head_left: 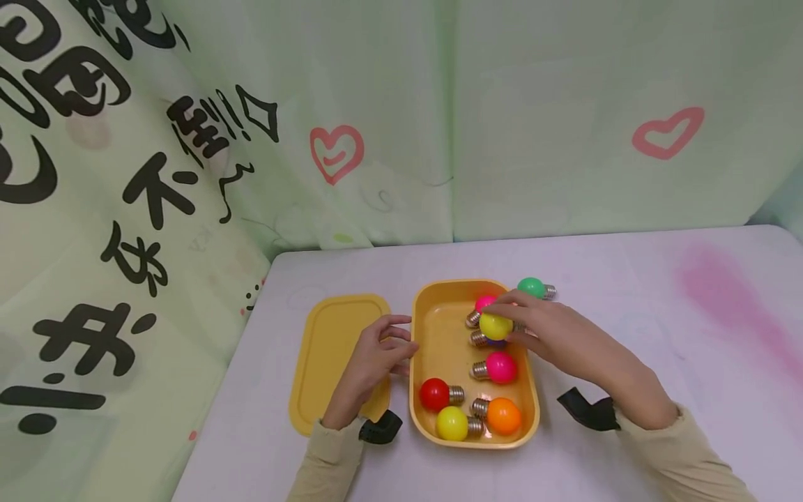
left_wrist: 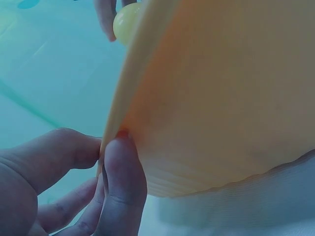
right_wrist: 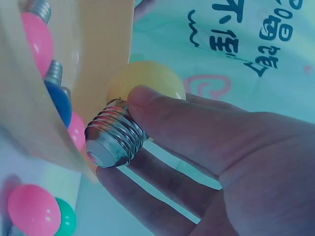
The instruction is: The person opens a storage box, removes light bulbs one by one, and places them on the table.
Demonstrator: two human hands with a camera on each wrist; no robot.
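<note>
The right hand (head_left: 552,331) holds a yellow bulb (head_left: 495,327) between thumb and fingers, over the far right part of the yellow box (head_left: 439,341). The left hand (head_left: 379,352) pinches the box's left rim. In the box, a red bulb (head_left: 434,394), a second yellow bulb (head_left: 452,424) and an orange bulb (head_left: 504,417) lie at the near end, a pink bulb (head_left: 502,367) farther back. A green bulb (head_left: 531,286) lies outside, by the far right corner. Left of the box, a yellow lid (head_left: 323,348) lies on the worktop (head_left: 627,293).

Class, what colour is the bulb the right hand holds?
Yellow bulb, clearest in the head view.
</note>
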